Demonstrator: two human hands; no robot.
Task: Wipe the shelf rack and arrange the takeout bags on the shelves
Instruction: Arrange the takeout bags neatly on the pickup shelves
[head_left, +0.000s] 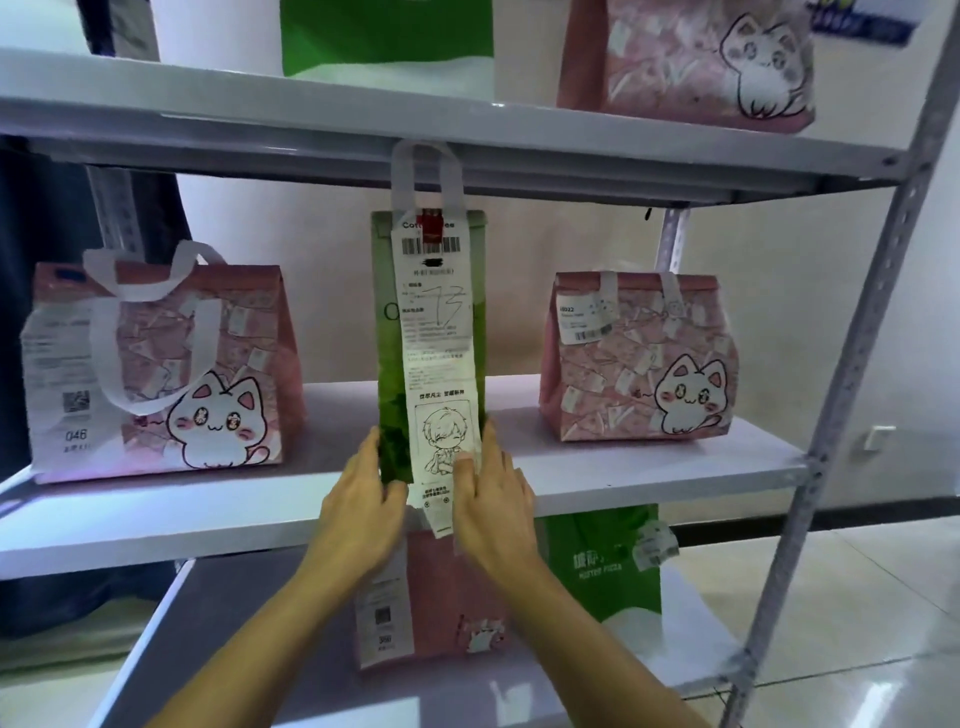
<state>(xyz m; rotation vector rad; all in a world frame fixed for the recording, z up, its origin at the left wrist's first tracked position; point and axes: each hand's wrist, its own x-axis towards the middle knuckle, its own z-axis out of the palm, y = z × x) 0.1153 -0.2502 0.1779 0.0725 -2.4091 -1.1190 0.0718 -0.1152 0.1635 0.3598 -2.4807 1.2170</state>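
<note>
A tall green takeout bag (387, 332) with white handles and a long white receipt (439, 364) stands upright in the middle of the middle shelf (649, 467). My left hand (363, 499) grips its lower left side. My right hand (491, 499) grips its lower right side, thumb pressed on the receipt. A pink cat bag (156, 369) stands to its left and another pink cat bag (639, 358) to its right, both apart from it.
The top shelf (156, 93) carries a green-and-white bag (387, 39) and a pink cat bag (685, 57). The lower shelf (234, 649) holds a pink bag (441, 597) and a green bag (602, 566). A perforated grey upright (841, 415) frames the rack's right side.
</note>
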